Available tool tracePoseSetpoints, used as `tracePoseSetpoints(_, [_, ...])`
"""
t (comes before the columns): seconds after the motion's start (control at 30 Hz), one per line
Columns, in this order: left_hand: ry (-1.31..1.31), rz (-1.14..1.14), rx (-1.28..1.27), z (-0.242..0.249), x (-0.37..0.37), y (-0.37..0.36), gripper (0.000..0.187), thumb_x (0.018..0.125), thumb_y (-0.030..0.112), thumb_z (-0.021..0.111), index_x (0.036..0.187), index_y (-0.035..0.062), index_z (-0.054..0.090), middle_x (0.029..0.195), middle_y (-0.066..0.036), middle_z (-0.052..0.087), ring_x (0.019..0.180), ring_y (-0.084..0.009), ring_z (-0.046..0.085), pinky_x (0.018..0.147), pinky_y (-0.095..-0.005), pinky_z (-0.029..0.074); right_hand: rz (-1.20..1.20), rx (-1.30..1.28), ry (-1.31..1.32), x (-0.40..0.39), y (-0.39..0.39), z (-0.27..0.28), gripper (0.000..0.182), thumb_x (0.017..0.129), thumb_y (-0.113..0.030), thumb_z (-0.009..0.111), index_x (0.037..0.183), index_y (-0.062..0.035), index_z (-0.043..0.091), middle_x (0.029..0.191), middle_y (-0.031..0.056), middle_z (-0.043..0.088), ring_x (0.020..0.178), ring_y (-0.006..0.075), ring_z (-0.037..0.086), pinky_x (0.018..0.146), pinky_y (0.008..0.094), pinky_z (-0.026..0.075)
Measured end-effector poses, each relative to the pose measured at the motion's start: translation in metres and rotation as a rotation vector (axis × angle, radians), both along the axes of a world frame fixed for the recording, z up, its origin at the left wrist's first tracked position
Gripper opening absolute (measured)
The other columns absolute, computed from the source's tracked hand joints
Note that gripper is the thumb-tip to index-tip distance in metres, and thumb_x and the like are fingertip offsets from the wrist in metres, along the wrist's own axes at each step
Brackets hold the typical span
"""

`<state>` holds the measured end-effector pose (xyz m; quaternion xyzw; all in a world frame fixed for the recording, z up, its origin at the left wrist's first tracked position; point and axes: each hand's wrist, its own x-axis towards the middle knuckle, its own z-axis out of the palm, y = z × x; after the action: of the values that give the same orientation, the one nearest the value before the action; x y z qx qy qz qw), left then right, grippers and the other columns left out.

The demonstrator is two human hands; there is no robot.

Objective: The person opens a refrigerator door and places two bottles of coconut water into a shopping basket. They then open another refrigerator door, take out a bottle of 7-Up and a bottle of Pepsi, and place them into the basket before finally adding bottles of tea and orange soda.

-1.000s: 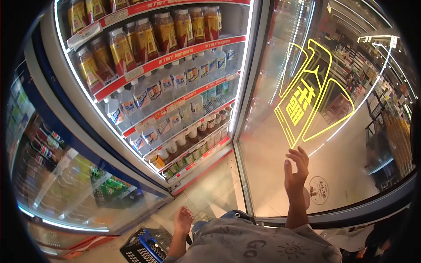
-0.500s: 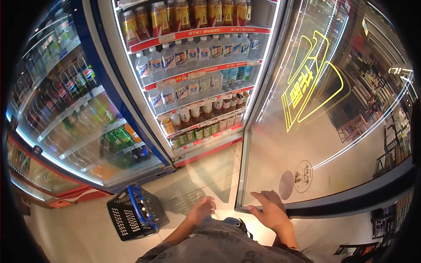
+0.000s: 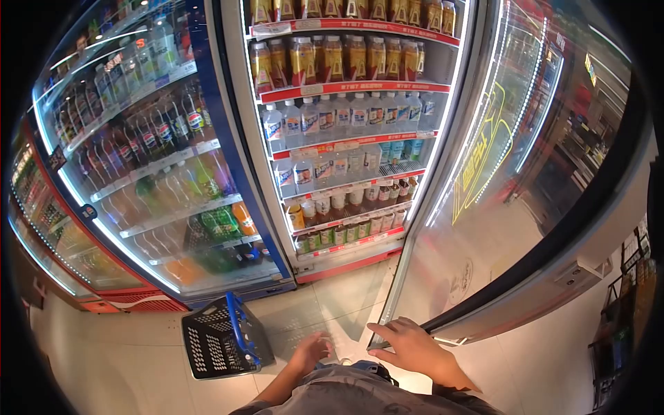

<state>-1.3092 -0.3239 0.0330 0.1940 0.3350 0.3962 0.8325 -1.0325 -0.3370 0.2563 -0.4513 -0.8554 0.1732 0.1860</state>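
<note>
An open glass fridge door (image 3: 477, 235) stands on the right, with yellow line art on its pane. My right hand (image 3: 409, 349) is at its lower near edge, fingers apart; whether it touches the door I cannot tell. My left hand (image 3: 312, 349) hangs before my body with loosely spread fingers and nothing in it. Ahead, the opened fridge holds rows of amber bottles (image 3: 357, 59), clear bottles with blue labels (image 3: 358, 114) and small cans (image 3: 337, 236). A dark basket (image 3: 214, 342) with a blue handle (image 3: 238, 330) stands on the floor left of my left hand.
Left of the opened fridge is a closed blue-framed drinks fridge (image 3: 225, 124) full of bottles. A red-framed cooler (image 3: 138, 297) stands further left. Pale floor tiles (image 3: 124, 342) run below them. Dark furniture (image 3: 622, 332) shows at the far right.
The view has tilted up and shifted left, showing more of the upper shelves. The open door now stands at a narrower angle to the view, its outer side and handle showing. Both hands remain low.
</note>
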Motion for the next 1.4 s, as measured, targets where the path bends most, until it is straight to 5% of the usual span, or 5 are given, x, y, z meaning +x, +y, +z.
tracePoseSetpoints(0.73, [0.196, 0.311, 0.109, 0.014, -0.142, 0.024, 0.028, 0.098, 0.027, 0.054, 0.111, 0.0025, 0.059, 0.087, -0.007, 0.067, 0.083, -0.0187, 0.064, 0.074, -0.0339, 0.051, 0.188, 0.265, -0.471, -0.190, 0.150, -0.028, 0.034, 0.081, -0.039, 0.069, 0.093, -0.0073, 0.066, 0.084, 0.0103, 0.068, 0.084, 0.0280, 0.066, 0.074, 0.0419, 0.052])
tracePoseSetpoints(0.83, [0.189, 0.389, 0.104, 0.015, -0.164, 0.014, 0.026, 0.098, 0.026, 0.054, 0.110, 0.0030, 0.059, 0.086, -0.007, 0.066, 0.082, -0.0185, 0.064, 0.073, -0.0334, 0.052, 0.228, 0.251, -0.693, -0.219, 0.192, -0.045, 0.033, 0.082, -0.038, 0.068, 0.094, -0.0072, 0.065, 0.086, 0.0106, 0.068, 0.085, 0.0281, 0.066, 0.073, 0.0434, 0.051])
tracePoseSetpoints(1.03, [0.286, 0.606, 0.038, 0.003, -0.209, -0.014, 0.021, 0.098, 0.024, 0.054, 0.106, 0.0051, 0.061, 0.084, -0.005, 0.065, 0.082, -0.0161, 0.065, 0.071, -0.0308, 0.053, 0.320, 0.366, -0.367, -0.265, 0.272, -0.063, 0.023, 0.081, -0.029, 0.062, 0.092, -0.0093, 0.068, 0.082, 0.0115, 0.068, 0.082, 0.0291, 0.068, 0.072, 0.0459, 0.053])
tracePoseSetpoints(1.2, [0.331, 0.801, -0.011, -0.003, -0.246, -0.034, 0.017, 0.099, 0.021, 0.053, 0.101, 0.0061, 0.061, 0.082, -0.002, 0.063, 0.079, -0.0134, 0.064, 0.069, -0.0264, 0.051, 0.292, 0.053, -0.386, -0.290, 0.330, -0.078, 0.036, 0.084, -0.035, 0.063, 0.110, -0.0103, 0.067, 0.098, 0.0180, 0.070, 0.093, 0.0342, 0.068, 0.081, 0.0467, 0.053])
tracePoseSetpoints(1.4, [0.860, 0.824, 0.053, -0.027, -0.251, -0.023, 0.026, 0.092, 0.021, 0.064, 0.110, 0.0030, 0.058, 0.091, -0.010, 0.067, 0.085, -0.0179, 0.064, 0.075, -0.0305, 0.050, 0.448, -0.101, -0.576, -0.335, 0.339, -0.121, 0.042, 0.083, -0.035, 0.065, 0.117, -0.0096, 0.066, 0.109, 0.0198, 0.067, 0.106, 0.0350, 0.064, 0.089, 0.0475, 0.051])
